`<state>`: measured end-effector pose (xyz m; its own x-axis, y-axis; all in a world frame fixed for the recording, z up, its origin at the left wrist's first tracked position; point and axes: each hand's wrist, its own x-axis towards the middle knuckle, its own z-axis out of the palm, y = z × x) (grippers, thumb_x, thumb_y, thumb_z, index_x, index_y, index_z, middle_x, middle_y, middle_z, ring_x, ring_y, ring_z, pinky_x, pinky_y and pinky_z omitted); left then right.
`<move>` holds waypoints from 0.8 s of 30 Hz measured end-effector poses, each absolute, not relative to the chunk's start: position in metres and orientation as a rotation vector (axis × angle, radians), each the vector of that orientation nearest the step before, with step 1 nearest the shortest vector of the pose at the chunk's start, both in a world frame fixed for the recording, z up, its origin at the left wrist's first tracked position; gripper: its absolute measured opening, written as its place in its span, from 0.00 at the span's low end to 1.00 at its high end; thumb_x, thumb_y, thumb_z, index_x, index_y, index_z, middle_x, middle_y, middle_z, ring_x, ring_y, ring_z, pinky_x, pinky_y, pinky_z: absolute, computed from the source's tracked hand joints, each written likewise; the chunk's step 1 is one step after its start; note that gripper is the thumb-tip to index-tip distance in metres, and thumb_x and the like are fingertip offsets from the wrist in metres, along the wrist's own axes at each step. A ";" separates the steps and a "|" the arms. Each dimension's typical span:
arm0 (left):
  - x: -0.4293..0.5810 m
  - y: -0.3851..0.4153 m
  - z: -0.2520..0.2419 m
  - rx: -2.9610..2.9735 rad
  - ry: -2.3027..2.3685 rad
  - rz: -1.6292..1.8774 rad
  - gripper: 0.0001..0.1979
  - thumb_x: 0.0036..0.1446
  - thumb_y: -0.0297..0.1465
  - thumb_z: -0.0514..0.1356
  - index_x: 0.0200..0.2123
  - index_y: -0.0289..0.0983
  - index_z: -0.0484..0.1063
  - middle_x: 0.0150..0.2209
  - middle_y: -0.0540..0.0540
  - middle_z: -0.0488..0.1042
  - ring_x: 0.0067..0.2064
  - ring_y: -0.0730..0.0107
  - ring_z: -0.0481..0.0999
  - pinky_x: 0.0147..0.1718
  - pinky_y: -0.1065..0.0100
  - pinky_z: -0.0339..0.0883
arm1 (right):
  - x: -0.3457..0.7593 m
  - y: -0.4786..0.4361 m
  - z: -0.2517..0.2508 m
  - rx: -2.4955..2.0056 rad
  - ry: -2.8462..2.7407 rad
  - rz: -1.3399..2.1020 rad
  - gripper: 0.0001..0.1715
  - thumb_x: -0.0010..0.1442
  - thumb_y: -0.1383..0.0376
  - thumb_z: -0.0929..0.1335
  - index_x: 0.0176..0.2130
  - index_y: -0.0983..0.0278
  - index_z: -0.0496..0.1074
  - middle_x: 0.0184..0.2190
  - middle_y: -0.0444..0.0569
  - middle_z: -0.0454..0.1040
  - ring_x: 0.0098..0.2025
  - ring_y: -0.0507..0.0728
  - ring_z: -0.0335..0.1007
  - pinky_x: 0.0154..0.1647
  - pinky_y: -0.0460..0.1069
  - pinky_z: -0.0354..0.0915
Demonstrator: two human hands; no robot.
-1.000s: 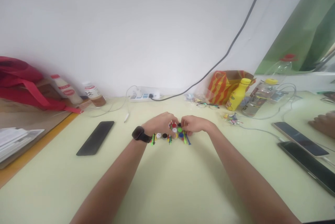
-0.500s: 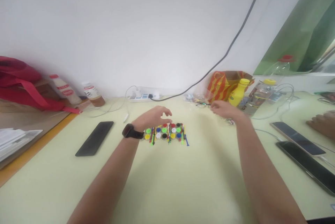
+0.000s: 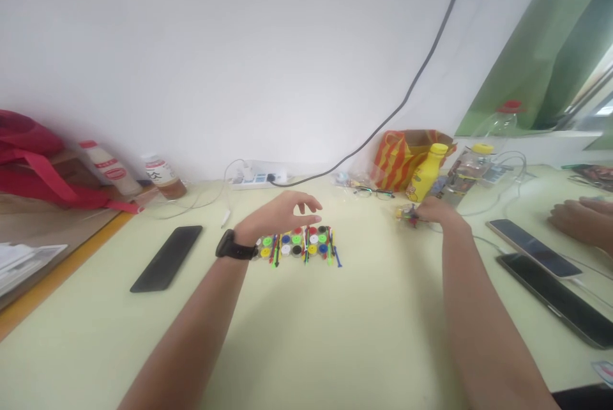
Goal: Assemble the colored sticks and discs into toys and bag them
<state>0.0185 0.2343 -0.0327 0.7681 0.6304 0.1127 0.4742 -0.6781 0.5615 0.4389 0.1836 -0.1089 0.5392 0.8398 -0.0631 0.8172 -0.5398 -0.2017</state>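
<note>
My left hand (image 3: 282,215), a black watch on its wrist, hovers at the left end of a cluster of coloured round discs (image 3: 297,249). Its thumb and fingers are apart with nothing between them. Several thin coloured plastic sticks (image 3: 306,250) lie across the discs in small groups. To the right, my right hand (image 3: 433,210) has its fingers closed at the edge of a small clear packet with coloured pieces (image 3: 407,214). The fingertips are partly hidden, and the pieces inside are too small to name.
Behind my right hand stand a yellow bottle (image 3: 426,174), a clear bottle (image 3: 467,174) and a red-yellow striped bag (image 3: 395,158). Eyeglasses (image 3: 373,192) lie nearby. Phones lie left (image 3: 167,258) and right (image 3: 534,248). Another person's hand (image 3: 579,221) rests far right. A power strip (image 3: 258,177) sits by the wall.
My right hand has moved from beside the eyeglasses toward me and right, onto the small packet. My left hand stays over the discs. The view has shifted slightly.
</note>
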 end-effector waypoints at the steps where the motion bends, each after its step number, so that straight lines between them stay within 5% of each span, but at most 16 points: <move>1: 0.019 0.234 -0.032 2.449 0.829 0.416 0.21 0.61 0.48 0.63 0.48 0.40 0.80 0.48 0.43 0.81 0.46 0.61 0.78 0.42 0.65 0.71 | 0.435 0.184 -0.108 -2.621 -1.442 0.283 0.06 0.55 0.69 0.71 0.28 0.65 0.79 0.33 0.63 0.80 0.36 0.66 0.79 0.34 0.52 0.67; 8: 0.017 0.238 -0.036 2.449 0.839 0.379 0.20 0.61 0.47 0.63 0.49 0.41 0.80 0.45 0.44 0.82 0.46 0.61 0.79 0.40 0.65 0.71 | 0.410 0.179 -0.079 -2.384 -1.661 0.679 0.05 0.57 0.66 0.71 0.32 0.62 0.80 0.35 0.49 0.81 0.34 0.55 0.76 0.35 0.45 0.68; 15: 0.017 0.239 -0.037 2.435 0.828 0.340 0.20 0.61 0.47 0.63 0.49 0.41 0.79 0.43 0.45 0.83 0.44 0.62 0.80 0.41 0.65 0.71 | 0.380 0.151 -0.012 -1.940 -1.892 0.733 0.16 0.62 0.51 0.71 0.35 0.60 0.79 0.39 0.50 0.81 0.43 0.60 0.75 0.39 0.47 0.67; 24: 0.017 0.235 -0.037 2.439 0.815 0.272 0.21 0.60 0.47 0.63 0.50 0.41 0.79 0.47 0.43 0.81 0.46 0.60 0.80 0.38 0.66 0.71 | 0.362 0.137 0.008 -1.908 -2.027 0.618 0.20 0.62 0.47 0.70 0.33 0.61 0.77 0.30 0.48 0.76 0.31 0.55 0.69 0.30 0.48 0.61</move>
<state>0.0171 0.2351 -0.0373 0.7957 0.6054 0.0174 0.4942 -0.6656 0.5593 0.3622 0.1372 0.0084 -0.0810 0.9934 -0.0807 0.8695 0.0309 -0.4930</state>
